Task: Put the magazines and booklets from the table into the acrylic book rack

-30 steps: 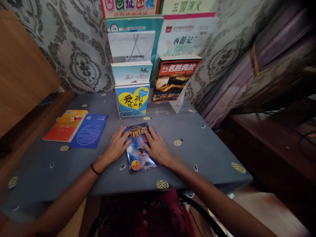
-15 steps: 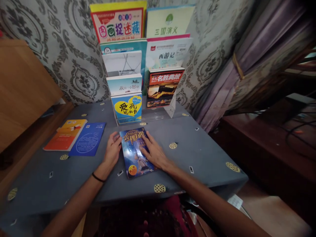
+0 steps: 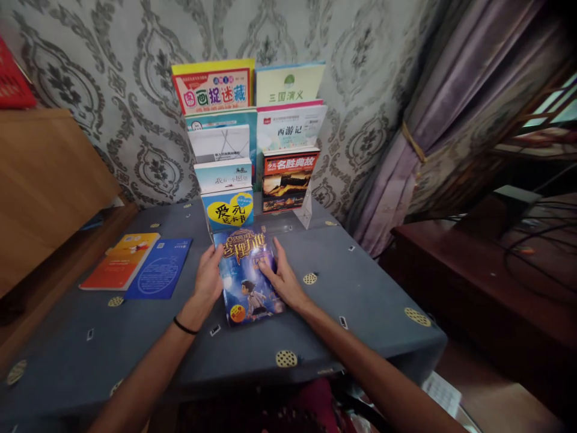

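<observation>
Hands (image 3: 210, 278) (image 3: 289, 284) on gold-titled 查理九世 book (image 3: 243, 279)

Light: dim, soft, diffuse | 2 o'clock: bright panes (image 3: 553, 105) | 4 o'clock: furniture (image 3: 487, 307) sunk in shadow | 6 o'clock: clothing (image 3: 309, 406) near black | held book (image 3: 246, 273): faint sheen | 10 o'clock: red item (image 3: 13, 78) blurred | edges: wide-angle stretching

Gold-lettered blue book (image 3: 247, 278), grey-blue tablecloth (image 3: 374, 322) with yellow pineapples (image 3: 286, 359)
</observation>
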`<state>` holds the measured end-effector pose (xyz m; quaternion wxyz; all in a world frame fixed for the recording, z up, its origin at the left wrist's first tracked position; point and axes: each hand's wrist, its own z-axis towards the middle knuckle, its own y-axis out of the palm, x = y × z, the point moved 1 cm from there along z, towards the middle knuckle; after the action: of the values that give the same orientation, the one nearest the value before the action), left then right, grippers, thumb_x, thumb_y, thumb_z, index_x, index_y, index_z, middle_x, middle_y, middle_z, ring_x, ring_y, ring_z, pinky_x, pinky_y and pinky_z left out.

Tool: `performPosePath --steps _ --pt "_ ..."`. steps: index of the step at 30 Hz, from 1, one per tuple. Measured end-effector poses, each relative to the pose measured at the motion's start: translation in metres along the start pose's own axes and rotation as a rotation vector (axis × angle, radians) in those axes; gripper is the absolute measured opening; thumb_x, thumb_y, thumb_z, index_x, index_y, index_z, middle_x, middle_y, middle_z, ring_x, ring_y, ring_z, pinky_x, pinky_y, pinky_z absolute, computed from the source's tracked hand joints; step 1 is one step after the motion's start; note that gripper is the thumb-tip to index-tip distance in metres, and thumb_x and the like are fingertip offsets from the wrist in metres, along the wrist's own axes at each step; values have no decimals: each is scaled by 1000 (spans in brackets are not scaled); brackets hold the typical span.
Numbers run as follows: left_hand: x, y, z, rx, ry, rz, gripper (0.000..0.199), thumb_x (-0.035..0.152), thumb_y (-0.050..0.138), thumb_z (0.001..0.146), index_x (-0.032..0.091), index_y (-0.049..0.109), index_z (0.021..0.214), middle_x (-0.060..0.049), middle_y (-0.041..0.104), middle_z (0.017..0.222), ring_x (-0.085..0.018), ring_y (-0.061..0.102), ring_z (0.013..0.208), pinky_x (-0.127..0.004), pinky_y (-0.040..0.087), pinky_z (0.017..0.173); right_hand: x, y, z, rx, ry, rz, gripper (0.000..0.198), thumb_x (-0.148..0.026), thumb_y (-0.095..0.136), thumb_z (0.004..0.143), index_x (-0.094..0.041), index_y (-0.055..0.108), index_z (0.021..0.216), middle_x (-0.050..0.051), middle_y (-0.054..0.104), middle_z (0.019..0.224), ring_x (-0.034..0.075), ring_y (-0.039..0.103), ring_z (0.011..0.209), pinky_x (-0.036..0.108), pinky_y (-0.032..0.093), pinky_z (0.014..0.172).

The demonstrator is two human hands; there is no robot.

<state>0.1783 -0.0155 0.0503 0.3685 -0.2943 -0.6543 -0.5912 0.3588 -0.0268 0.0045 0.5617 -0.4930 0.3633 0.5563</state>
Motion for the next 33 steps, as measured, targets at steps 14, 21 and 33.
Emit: performPosePath --steps 14,21,33 --pt "9 -20 -27 -315 9 450 47 41 81 77 19 68 117 -10 73 120 -28 66 115 -41 52 103 -13 -9 -3 3 -51 129 41 -58 62 88 -24 55 109 5 68 105 24 65 99 38 56 90" --pt "42 -31 -13 -566 -115 754 33 37 80 77 20 74 105 -10 74 91 -20 68 69 -23 53 48 -34 -44 8 -325 -31 174 43 -63 65 85 -23 57 96 3 70 92 22 68 90 37 55 83" --pt "37 28 10 -372 467 1156 14 36 64 80 24 62 73 -1 64 62 -24 65 65 -30 50 63 -35 -82 46 -191 -200 33 45 -63 62 87 -20 60 100 6 68 95 19 66 86 27 55 61"
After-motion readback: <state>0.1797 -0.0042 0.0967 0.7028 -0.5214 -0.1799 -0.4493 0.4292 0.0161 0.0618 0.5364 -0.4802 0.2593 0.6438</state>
